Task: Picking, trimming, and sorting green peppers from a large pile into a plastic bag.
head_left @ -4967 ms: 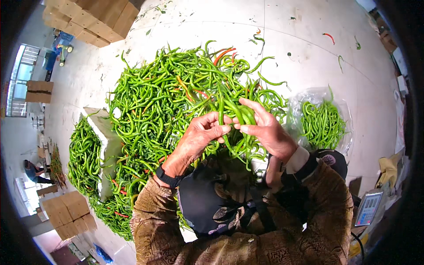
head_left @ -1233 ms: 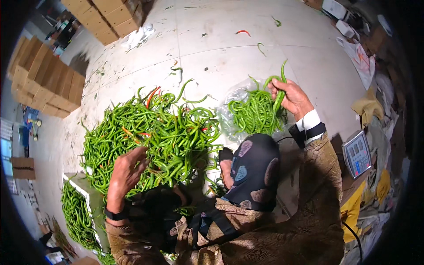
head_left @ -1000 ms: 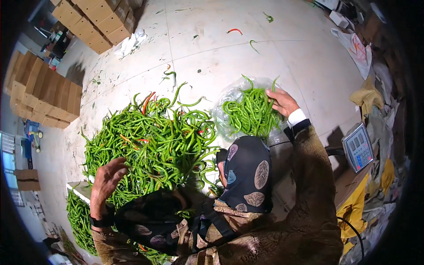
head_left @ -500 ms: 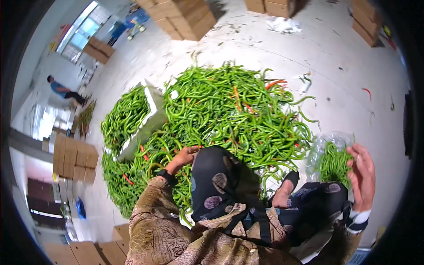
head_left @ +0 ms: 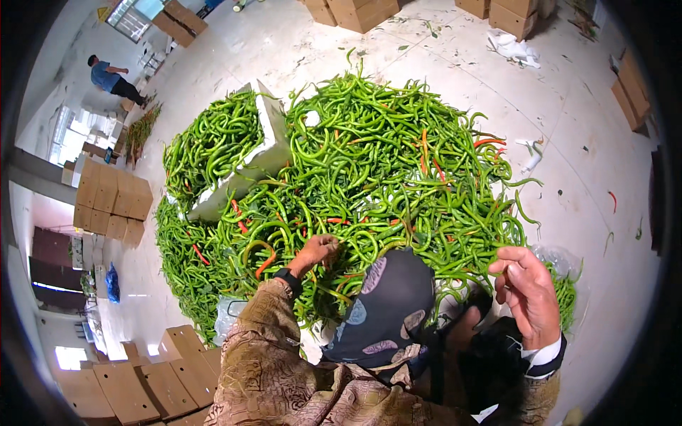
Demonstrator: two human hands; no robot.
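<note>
A broad heap of long green chili peppers (head_left: 398,163) lies on the floor, with a few red ones mixed in. At its near edge, my left hand (head_left: 316,255) is down at the peppers, its fingers curled together; whatever they pinch is hidden. My right hand (head_left: 529,295) is raised at the heap's right side, palm partly turned in, fingers bent and apart with nothing in them. Behind and beside it is a clear plastic bag (head_left: 560,260) with green chili peppers (head_left: 566,302), partly covered by the hand.
White L-shaped panels (head_left: 273,145) stand in the heap's left part. My knee (head_left: 383,305) juts up between my hands. Cardboard boxes stand at left (head_left: 114,195), lower left (head_left: 124,390) and far side (head_left: 359,13). A person (head_left: 114,79) stands far left.
My right hand has moved left and inward, now partly covering the bag. My left hand has shifted slightly right, its fingers more curled. The view has shifted, and the far person's arm is now extended.
</note>
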